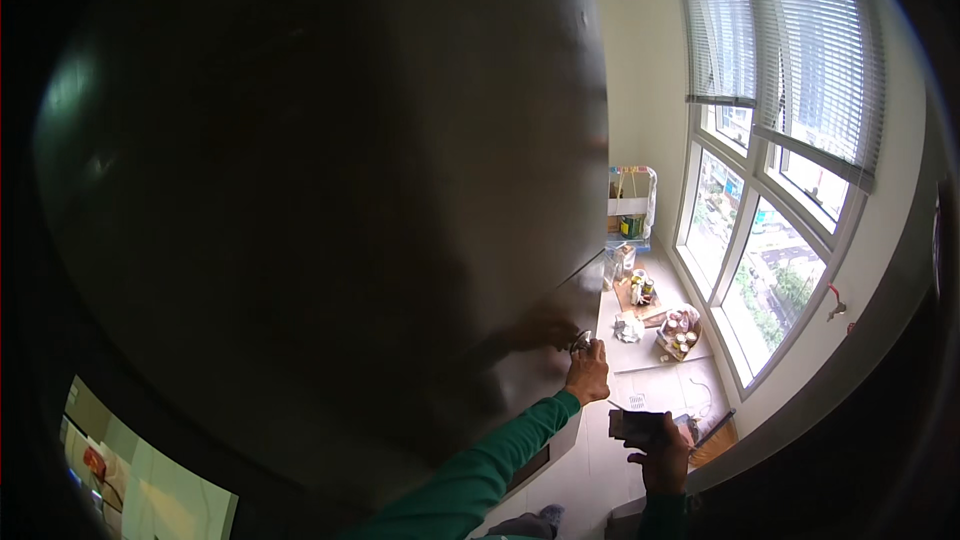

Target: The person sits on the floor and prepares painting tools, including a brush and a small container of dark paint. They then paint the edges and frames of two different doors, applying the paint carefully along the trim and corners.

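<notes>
A large dark, glossy door [400, 190] fills the left and middle of the view. At its right edge my left hand [588, 377], in a green sleeve, is closed around a small metal door handle [582, 340]. The glossy surface mirrors that hand faintly. Lower and to the right, my right hand [664, 458] grips a dark rectangular block with a paler end [636, 427]. Shadow hides the block's exact kind. A gap separates the block from the door.
Past the door edge, a basket of jars and cans [680, 332], a crumpled white bundle [628, 328] and a small shelf rack [630, 210] stand on the tiled floor. Windows with blinds [815, 50] line the right wall, near a red-handled tap [837, 304].
</notes>
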A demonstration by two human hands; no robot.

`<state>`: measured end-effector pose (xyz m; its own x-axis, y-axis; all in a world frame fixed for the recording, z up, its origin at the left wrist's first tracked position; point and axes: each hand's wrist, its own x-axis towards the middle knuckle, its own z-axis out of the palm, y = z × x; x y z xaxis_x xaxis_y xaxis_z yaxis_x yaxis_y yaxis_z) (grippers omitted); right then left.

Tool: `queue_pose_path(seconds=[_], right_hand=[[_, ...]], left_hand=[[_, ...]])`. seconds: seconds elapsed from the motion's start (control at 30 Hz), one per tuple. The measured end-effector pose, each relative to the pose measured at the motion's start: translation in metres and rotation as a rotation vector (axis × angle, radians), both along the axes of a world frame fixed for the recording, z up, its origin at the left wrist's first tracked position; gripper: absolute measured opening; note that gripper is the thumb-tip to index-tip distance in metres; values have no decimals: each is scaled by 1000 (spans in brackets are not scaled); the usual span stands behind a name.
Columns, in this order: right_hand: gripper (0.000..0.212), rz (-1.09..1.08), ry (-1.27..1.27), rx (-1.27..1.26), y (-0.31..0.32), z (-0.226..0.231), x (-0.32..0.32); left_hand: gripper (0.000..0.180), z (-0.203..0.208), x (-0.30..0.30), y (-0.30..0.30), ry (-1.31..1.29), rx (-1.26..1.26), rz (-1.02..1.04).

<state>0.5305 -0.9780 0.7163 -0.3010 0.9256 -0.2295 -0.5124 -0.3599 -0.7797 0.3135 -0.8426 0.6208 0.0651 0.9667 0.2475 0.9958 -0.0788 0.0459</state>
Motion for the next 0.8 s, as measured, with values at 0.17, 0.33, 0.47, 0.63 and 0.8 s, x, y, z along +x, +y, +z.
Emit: queue_pose_path(seconds=[0.17, 0.33, 0.47, 0.63, 0.8], right_hand=[[45, 30, 36, 6, -41, 4, 20], [49, 82, 3, -20, -77, 2, 35], [49, 41, -54, 56, -99, 9, 49], [47, 99, -38, 59, -130, 20, 70], [46, 97, -78, 111, -158, 14, 95]], left_hand=[[78, -10, 26, -24, 9, 142, -84], [86, -22, 39, -39, 7, 103, -156], [87, -23, 55, -47, -10, 103, -198], [88, -32, 69, -58, -38, 153, -213], [90, -32, 91, -71, -28, 102, -151]])
